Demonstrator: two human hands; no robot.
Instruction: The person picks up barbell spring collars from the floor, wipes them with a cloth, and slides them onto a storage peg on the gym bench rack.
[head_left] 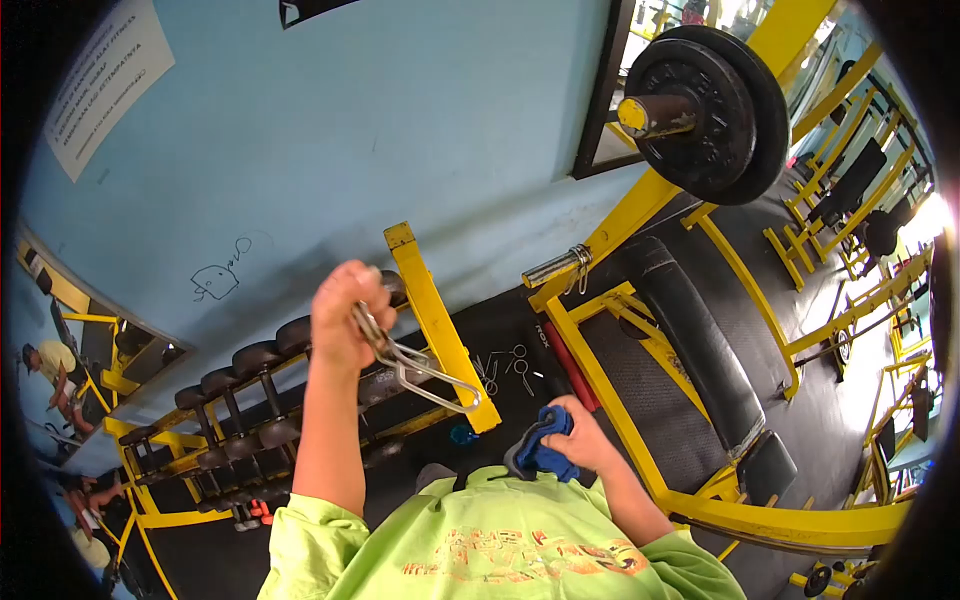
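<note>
My left hand (350,312) is raised in front of the dumbbell rack, its fingers wrapped round a metal cable handle (425,375) whose looped end points to the lower right. That loop overlaps the yellow upright (440,325) of the rack in view. Lower and to the right, close to my shirt, my right hand (583,436) is closed on a blue cloth (545,445) with a dark grey part hanging at its left side.
Dumbbells (255,358) fill the rack at the left. A padded bench (690,340) in a yellow frame stands right, below black weight plates (705,115). Metal pieces (518,368) lie on the floor. A mirror at the far left shows people.
</note>
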